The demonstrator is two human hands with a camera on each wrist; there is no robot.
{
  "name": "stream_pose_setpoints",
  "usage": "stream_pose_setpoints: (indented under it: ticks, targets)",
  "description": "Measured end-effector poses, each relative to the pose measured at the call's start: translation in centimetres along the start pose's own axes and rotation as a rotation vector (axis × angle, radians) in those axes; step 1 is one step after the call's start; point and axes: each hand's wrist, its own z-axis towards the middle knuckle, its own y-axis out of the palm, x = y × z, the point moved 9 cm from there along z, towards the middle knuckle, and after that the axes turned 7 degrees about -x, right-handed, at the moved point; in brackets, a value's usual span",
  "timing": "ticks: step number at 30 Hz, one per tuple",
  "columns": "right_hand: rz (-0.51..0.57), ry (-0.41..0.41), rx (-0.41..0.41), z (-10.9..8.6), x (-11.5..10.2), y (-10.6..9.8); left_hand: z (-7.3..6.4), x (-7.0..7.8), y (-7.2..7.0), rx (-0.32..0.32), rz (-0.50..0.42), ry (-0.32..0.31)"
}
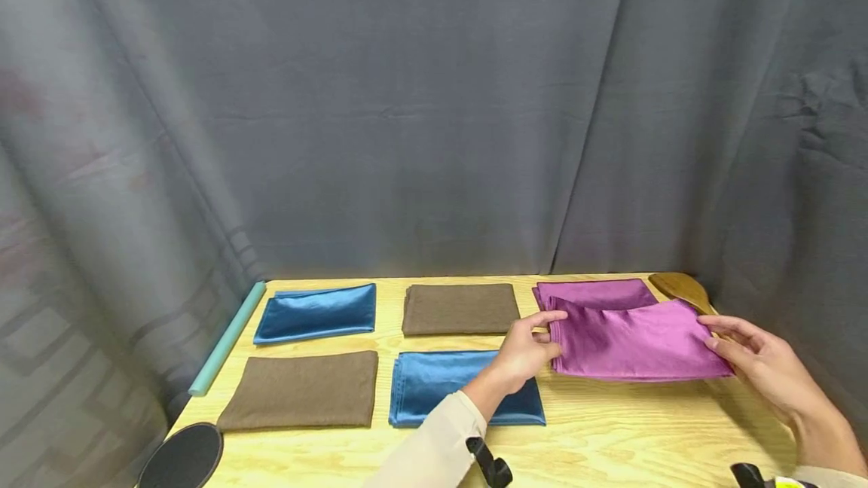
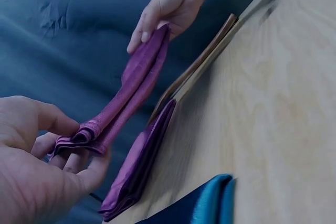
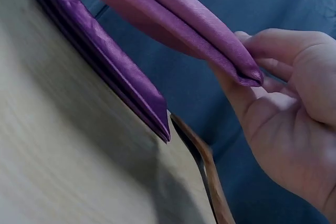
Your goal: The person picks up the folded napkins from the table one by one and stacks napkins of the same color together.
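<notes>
Over the right of the table [image 1: 610, 431], in the head view, our left hand [image 1: 524, 352] and right hand [image 1: 769, 364] pinch opposite ends of a folded purple cloth [image 1: 637, 343], a carrying step, we judge, and setting it down calls for lowering both ends together. At the left wrist we grip its layered end, a second purple cloth [image 2: 139, 163] lying below; at the right wrist our fingers pinch the other end, and we see no container

A grey curtain [image 1: 407, 111] hangs behind the table [image 1: 624, 428].

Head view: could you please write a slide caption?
Both hands hold a folded purple cloth above the table; two blue cloths and two brown cloths lie further left.
</notes>
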Motion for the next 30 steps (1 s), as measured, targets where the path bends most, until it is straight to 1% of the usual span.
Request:
stream_pose_setpoints:
  ticks: [1, 2, 6, 9, 13, 17, 21, 24, 27, 30]
  targets:
    - [0.08, -0.02, -0.018, 0.4, -0.1, 0.1, 0.4, 0.1, -0.1, -0.006, 0.001, 0.003]
    - [0.131, -0.041, -0.039, 0.8, -0.2, 0.2, 0.8, 0.2, -0.2, -0.009, 0.006, 0.0]
    - [0.285, -0.123, -0.159, 2.0, -0.6, 0.9, 2.1, 0.2, -0.5, -0.033, 0.024, -0.014]
    - [0.295, -0.138, -0.193, 2.7, -0.5, 0.8, 3.0, -0.1, -0.6, -0.053, 0.005, -0.035]
    - [0.308, -0.118, -0.165, 3.6, 0.1, 0.1, 3.9, -0.5, -0.3, -0.08, -0.03, -0.061]
    - [0.356, -0.089, -0.115, 4.8, 0.9, -0.7, 4.8, -0.6, 0.0, -0.091, -0.04, -0.066]
    - [0.362, -0.018, -0.062, 5.9, 2.0, -1.1, 5.5, -0.8, 0.0, -0.088, -0.057, -0.076]
    - [0.353, 0.038, -0.032, 6.3, 2.7, -1.3, 6.1, -1.1, 0.1, -0.082, -0.063, -0.084]
    - [0.362, 0.058, -0.009, 6.6, 3.2, -1.5, 6.9, -1.4, 0.1, -0.058, -0.05, -0.087]
    - [0.341, 0.073, 0.017, 7.0, 3.6, -1.7, 7.6, -1.8, -0.2, -0.012, -0.012, -0.096]
